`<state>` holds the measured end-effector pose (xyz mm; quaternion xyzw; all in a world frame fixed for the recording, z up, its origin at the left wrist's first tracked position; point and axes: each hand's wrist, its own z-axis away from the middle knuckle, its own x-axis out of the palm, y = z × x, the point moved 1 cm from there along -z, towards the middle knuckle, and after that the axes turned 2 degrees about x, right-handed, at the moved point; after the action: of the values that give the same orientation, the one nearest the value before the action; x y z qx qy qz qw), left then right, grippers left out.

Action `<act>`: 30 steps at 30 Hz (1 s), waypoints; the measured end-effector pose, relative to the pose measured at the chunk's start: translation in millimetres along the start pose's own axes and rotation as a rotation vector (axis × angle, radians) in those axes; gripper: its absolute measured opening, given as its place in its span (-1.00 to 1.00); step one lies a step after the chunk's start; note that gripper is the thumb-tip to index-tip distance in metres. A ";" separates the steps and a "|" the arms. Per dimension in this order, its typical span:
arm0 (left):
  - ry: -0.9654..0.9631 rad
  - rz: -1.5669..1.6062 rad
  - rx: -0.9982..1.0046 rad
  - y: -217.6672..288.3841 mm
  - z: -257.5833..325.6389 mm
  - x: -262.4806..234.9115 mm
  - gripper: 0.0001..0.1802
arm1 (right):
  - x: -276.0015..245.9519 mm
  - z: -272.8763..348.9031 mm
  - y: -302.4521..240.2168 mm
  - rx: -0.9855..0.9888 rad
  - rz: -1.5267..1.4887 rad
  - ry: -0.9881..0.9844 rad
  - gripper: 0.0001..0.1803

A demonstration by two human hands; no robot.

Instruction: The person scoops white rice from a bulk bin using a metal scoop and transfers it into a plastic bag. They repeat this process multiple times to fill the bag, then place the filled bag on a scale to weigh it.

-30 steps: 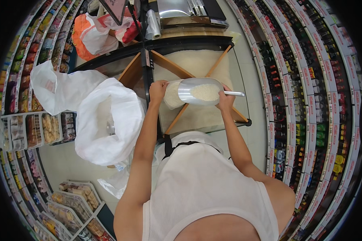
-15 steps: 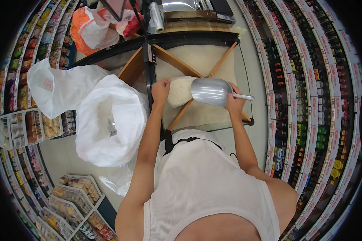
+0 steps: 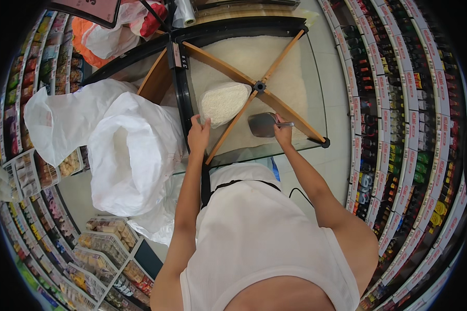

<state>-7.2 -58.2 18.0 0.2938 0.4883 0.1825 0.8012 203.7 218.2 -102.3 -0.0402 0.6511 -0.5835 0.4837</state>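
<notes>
My left hand [image 3: 198, 136] is at the near left edge of a clear plastic bag of rice [image 3: 224, 103], its thumb and fingers around the bag's edge. The bag leans over the left part of a bin [image 3: 264, 57] of pale rice, partly covering a wooden divider [image 3: 228, 132]. My right hand [image 3: 283, 132] is closed round the handle of a metal scoop [image 3: 262, 125]. The scoop is low over the near section of the bin, right of the bag, its blade toward the left. Whether it touches the rice I cannot tell.
Crossed wooden dividers [image 3: 288, 111] and a glass front [image 3: 254, 154] bound the bin. A large open white sack [image 3: 161, 155] stands to the left. Shelves of bottles [image 3: 394, 129] line the right; wire baskets of packets [image 3: 103, 243] are at the lower left. A sign [image 3: 91, 8] overhangs the far left.
The scoop has moved away from the bag's mouth, down and toward me, and turned over. My left hand and the bag have shifted slightly left. The whole view has shifted a little.
</notes>
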 end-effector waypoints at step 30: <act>-0.077 -0.070 -0.044 -3.5 -7.5 12.5 -0.40 | -35.2 17.7 19.5 0.872 -0.819 -0.332 -0.73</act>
<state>-8.2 -51.4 4.7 0.2657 0.4630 0.1535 0.8315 244.3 233.3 -94.7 -0.1756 0.2008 -0.9199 0.2874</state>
